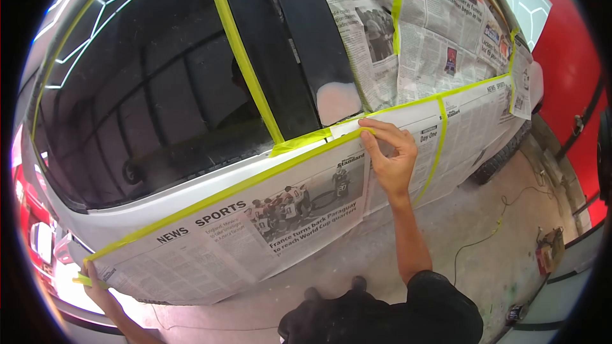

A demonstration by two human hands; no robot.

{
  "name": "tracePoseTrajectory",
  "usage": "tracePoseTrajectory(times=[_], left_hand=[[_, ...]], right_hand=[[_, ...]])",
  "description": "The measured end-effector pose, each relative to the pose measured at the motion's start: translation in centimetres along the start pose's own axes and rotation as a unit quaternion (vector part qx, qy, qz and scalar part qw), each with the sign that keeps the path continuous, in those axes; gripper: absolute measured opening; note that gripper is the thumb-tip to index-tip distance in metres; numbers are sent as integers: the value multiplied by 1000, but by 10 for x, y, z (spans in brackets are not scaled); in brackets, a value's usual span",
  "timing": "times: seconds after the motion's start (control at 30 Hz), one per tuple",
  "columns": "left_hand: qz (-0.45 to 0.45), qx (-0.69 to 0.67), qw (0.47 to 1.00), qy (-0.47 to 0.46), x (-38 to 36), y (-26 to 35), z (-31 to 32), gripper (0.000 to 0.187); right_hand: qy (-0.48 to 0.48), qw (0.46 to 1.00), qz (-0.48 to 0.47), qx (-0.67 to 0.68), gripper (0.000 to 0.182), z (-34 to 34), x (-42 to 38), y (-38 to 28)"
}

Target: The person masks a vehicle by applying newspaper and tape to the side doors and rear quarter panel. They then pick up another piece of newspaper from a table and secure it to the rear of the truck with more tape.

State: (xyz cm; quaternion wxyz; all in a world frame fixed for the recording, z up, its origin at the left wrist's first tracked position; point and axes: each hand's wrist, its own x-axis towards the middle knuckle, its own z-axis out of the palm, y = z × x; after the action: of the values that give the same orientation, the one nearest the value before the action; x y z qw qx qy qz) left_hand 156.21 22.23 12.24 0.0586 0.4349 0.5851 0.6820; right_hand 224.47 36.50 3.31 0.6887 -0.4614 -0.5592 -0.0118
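Observation:
A newspaper sheet point(255, 223) covers the white car door's lower side, with yellow masking tape point(217, 199) along its upper edge. My left hand point(97, 288) is at the sheet's far left corner, its fingers closed on the tape, a short piece of which sticks out beside them. At the other end of this strip, my right hand point(393, 160) pinches the tape at the sheet's upper right corner, thumb and forefinger nearly together. The dark window point(153, 89) above has tape along its edges. Beside the black pillar is a pale patch point(338, 103).
More newspaper point(433, 44) covers the right-hand window and panel, held by tape strips. A tyre point(503, 156) shows below it. On the concrete floor point(484, 236) lie a thin cable point(475, 242) and a small reddish box point(547, 255). A red surface point(570, 44) stands at the right.

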Motion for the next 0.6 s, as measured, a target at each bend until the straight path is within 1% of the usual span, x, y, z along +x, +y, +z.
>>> tracePoseTrajectory(times=[0.1, 0.2, 0.23, 0.33, 0.37, 0.4, 0.53, 0.6], left_hand=[[11, -12, 1000, 0, 7, -6, -9, 32], [18, -18, 1000, -4, 12, -6, -14, 35], [25, -2, 1000, 18, 7, 1, -9, 36], [30, 19, 999, 5, 11, 3, -13, 35], [43, 21, 999, 6, 20, -8, -23, 36], [43, 22, 999, 1, 21, -6, -25, 36], [41, 22, 999, -8, 18, -1, -17, 35], [38, 21, 999, -9, 19, -3, -13, 35]], right_hand=[[18, 999, -17, -33, 14, 9, -4, -3], [31, 996, -48, -73, 16, 23, -11, -2], [33, 994, -60, -88, 17, 25, -13, -2], [21, 985, -86, -147, 18, 25, -13, -4], [28, 986, -89, -140, 17, 26, -14, -2], [34, 987, -91, -131, 17, 29, -15, -3], [75, 991, -75, -88, 12, 36, -16, -4], [79, 992, -66, -79, 11, 36, -15, -3]])
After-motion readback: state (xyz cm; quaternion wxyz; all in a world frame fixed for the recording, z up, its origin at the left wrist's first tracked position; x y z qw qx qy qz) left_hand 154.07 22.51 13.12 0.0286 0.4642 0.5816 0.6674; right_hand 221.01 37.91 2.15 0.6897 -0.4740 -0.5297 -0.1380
